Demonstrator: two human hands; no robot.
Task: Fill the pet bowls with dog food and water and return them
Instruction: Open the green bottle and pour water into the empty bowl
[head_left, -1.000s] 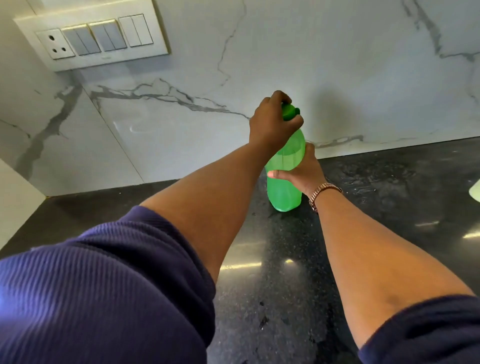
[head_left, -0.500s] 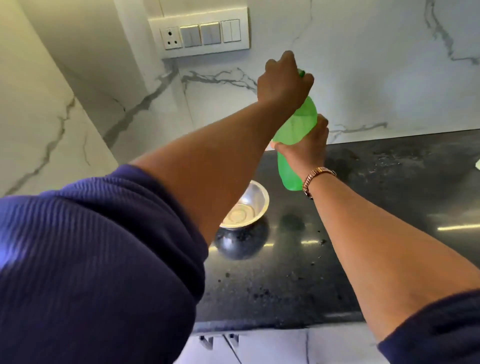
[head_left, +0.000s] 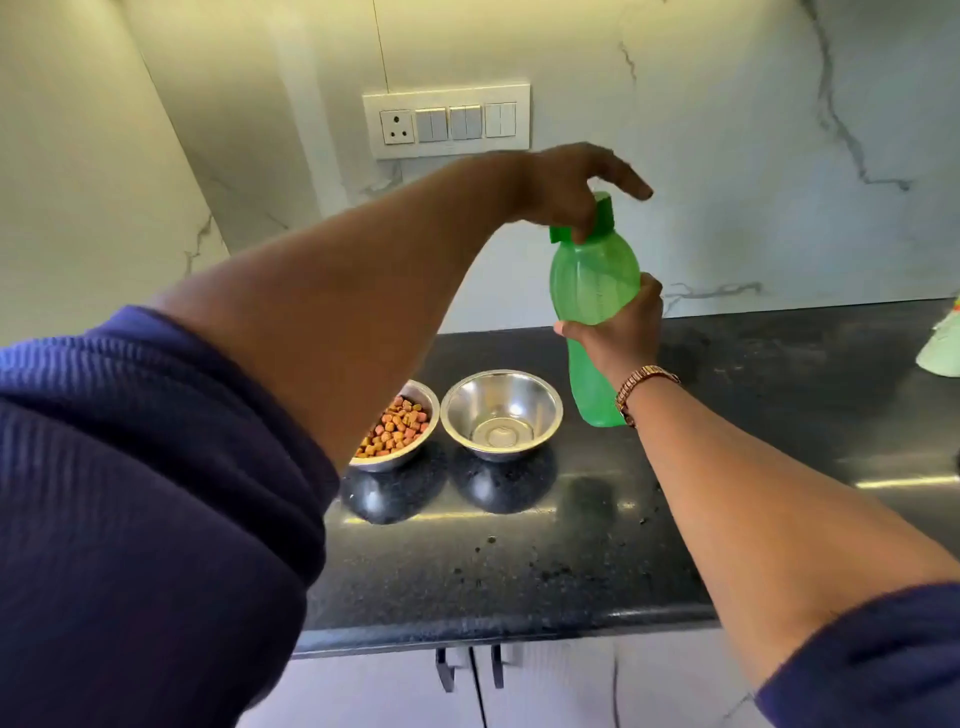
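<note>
Green bottle (head_left: 595, 291) lifted | left hand (head_left: 566, 182) hides cap | right hand (head_left: 618, 338) grips

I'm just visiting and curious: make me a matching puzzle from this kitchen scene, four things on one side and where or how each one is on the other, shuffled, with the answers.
Things:
1. green bottle
2. left steel bowl
3. right steel bowl
4. switch panel

States:
A. mounted on the marble wall
B. holds dog kibble
C. held above the black countertop by the right hand, with the left hand at its cap
D. empty, no food in it

Pairs: 1-C, 2-B, 3-D, 4-A
</note>
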